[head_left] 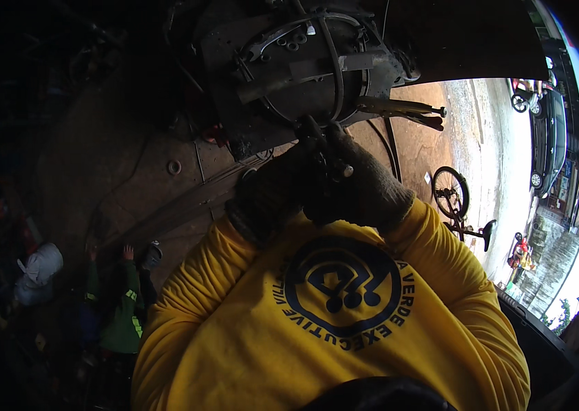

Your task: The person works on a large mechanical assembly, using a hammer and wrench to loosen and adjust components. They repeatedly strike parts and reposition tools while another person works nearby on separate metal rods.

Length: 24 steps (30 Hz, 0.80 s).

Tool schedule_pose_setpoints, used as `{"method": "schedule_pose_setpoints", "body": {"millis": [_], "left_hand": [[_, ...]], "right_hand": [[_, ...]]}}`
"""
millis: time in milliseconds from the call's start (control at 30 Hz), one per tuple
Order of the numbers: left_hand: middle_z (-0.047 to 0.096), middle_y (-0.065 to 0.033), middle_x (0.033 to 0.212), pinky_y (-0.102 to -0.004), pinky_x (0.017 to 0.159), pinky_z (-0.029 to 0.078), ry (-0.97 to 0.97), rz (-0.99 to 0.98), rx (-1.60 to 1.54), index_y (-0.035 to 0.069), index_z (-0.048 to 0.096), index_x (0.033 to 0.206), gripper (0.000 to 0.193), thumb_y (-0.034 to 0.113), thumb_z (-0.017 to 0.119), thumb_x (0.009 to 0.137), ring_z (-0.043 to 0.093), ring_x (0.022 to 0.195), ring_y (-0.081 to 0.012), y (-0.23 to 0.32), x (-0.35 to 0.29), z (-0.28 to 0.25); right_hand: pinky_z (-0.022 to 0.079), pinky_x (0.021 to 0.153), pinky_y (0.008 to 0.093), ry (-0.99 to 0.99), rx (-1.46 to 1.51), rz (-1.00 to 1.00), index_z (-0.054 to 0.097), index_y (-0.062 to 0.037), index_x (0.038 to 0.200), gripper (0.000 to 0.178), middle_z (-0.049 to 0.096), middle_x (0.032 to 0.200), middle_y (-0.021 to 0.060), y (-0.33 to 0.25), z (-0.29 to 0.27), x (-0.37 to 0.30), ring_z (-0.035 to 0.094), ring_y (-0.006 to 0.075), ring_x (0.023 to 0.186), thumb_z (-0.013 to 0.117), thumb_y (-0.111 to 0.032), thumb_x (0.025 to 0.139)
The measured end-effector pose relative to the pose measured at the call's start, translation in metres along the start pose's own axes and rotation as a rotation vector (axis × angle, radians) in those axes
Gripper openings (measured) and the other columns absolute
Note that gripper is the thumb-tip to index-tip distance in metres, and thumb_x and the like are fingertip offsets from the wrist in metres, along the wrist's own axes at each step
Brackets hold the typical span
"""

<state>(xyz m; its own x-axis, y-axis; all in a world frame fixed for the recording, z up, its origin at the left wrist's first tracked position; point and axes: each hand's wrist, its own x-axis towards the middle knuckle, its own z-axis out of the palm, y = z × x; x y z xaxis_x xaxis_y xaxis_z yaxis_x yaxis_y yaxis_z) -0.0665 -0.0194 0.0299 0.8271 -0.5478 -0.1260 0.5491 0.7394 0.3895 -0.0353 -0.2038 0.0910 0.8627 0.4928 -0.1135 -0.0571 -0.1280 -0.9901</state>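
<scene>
My two gloved hands are together at chest height by the near edge of a dark metal work surface [217, 75]. My right hand [368, 179], in a worn greyish-brown glove, is closed around a dark metal tool [324, 147] with a rounded, shiny end; its exact kind is too dark to tell. In deep shadow, my left hand [265, 195] is pressed close beside it, and what its fingers hold is hidden. Just beyond lie a flat metal bar [320, 67], an open-ended wrench [256, 49] and several nuts [292, 46].
Long-handled pliers [402, 108] jut from the surface's right side. A curved cable [335, 61] crosses it. On the brown floor lies a ring [174, 167]. A bicycle [452, 195] stands at right, with a car [550, 140] outside. A person in green [121, 315] is at lower left.
</scene>
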Motion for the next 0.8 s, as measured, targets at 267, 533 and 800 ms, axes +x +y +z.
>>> {"method": "schedule_pose_setpoints", "body": {"millis": [267, 533, 800], "left_hand": [[0.074, -0.0077, 0.109, -0.0317, 0.088, 0.058, 0.345, -0.234, -0.253, 0.006, 0.068, 0.118, 0.022, 0.020, 0.066, 0.102, 0.072, 0.098, -0.0175, -0.015, -0.016, -0.039], [0.072, -0.0041, 0.103, -0.0332, 0.084, 0.059, 0.439, -0.185, -0.100, 0.011, 0.069, 0.111, 0.016, 0.024, 0.067, 0.102, 0.070, 0.093, -0.0165, -0.005, -0.045, -0.036], [0.067, -0.0020, 0.099, -0.0282, 0.084, 0.053, 0.533, -0.187, 0.546, 0.008, 0.065, 0.117, 0.023, 0.026, 0.065, 0.102, 0.062, 0.090, -0.0112, -0.031, -0.050, -0.050]], "right_hand": [[0.059, 0.078, 0.0388, 0.091, 0.788, 0.688, 0.062, -0.0009, 0.122, 0.062, 0.073, 0.097, 0.0135, -0.017, -0.012, -0.042, 0.073, 0.0264, 0.088, 0.050, -0.058, 0.104], [0.061, 0.072, 0.0360, 0.436, 0.617, 0.631, 0.061, 0.0000, 0.129, 0.045, 0.071, 0.095, 0.0134, 0.034, -0.018, -0.091, 0.071, 0.0223, 0.076, 0.057, -0.039, 0.106], [0.059, 0.067, 0.0337, 0.450, 0.387, 0.689, 0.060, -0.0001, 0.129, 0.041, 0.070, 0.089, 0.0105, 0.091, -0.035, -0.126, 0.068, 0.0212, 0.070, 0.064, -0.031, 0.103]]}}
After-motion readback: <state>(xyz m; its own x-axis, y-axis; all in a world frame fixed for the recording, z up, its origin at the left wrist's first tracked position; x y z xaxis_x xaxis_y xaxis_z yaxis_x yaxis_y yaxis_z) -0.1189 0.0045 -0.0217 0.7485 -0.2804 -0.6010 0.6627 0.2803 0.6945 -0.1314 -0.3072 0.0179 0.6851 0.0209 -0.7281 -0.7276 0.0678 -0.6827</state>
